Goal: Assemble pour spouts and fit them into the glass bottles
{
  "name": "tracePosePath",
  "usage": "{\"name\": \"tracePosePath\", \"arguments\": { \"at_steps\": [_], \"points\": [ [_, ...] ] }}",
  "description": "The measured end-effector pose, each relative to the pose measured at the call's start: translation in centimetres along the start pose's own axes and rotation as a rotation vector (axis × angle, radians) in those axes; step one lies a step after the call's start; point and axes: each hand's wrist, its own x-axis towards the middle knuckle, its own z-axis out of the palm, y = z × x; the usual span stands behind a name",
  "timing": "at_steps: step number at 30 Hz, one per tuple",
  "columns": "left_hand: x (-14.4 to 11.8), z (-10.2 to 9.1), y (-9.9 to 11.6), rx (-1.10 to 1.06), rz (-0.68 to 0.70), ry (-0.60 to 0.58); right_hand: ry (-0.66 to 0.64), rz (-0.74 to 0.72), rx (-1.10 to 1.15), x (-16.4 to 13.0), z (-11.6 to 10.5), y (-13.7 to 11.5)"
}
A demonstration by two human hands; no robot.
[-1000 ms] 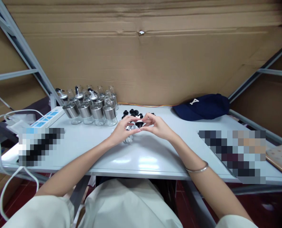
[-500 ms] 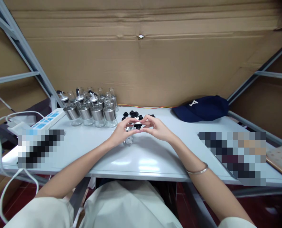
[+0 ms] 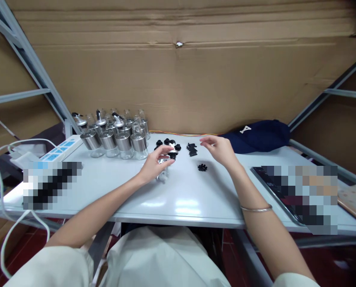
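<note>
Between the thumb and fingers of my left hand (image 3: 154,164) is a bottle stopper (image 3: 173,154) with a silver collar and a black ribbed plug, held above the table. My right hand (image 3: 221,150) is apart from it, off to the right, its fingers partly stretched and nothing visible in them. Nearest to its fingertips lies a pile of small black pieces (image 3: 192,149). Closer to me is a cluster of small black round parts (image 3: 202,167). Several black stoppers (image 3: 159,142) lie behind my left hand. Clear plastic pieces (image 3: 163,175) sit partly hidden below it.
Several glass bottles with steel sleeves (image 3: 123,141) stand at the back left, some topped with pourers (image 3: 118,121). A power strip (image 3: 62,149) with white cables lies left. A navy cap (image 3: 262,135) rests at the back right; a dark-edged, pixelated flat object (image 3: 285,195) lies nearer.
My right hand has let go of the stopper and moved right, uncovering the small black parts. My left hand keeps hold of the stopper in nearly the same place.
</note>
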Motion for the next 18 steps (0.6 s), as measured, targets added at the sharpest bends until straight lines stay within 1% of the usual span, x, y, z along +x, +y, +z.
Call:
{"name": "tracePosePath", "arguments": {
  "at_steps": [2, 4, 6, 10, 18],
  "points": [
    [0.0, 0.0, -0.1, 0.011, -0.006, -0.019, -0.107, -0.003, -0.178, 0.1, 0.3, 1.0],
    [-0.1, 0.1, -0.1, 0.015, -0.018, -0.039, -0.217, -0.04, -0.26, -0.1, 1.0, 1.4],
    [-0.1, 0.1, -0.1, 0.021, -0.022, -0.051, -0.286, -0.089, -0.32, -0.4, 1.8, 1.5],
    [-0.1, 0.1, 0.1, 0.031, 0.001, -0.049, -0.355, -0.119, -0.398, -0.8, 2.7, 1.4],
    [-0.1, 0.1, 0.1, 0.037, 0.011, -0.047, -0.411, -0.094, -0.338, -0.6, 2.5, 1.5]
  ]
}}
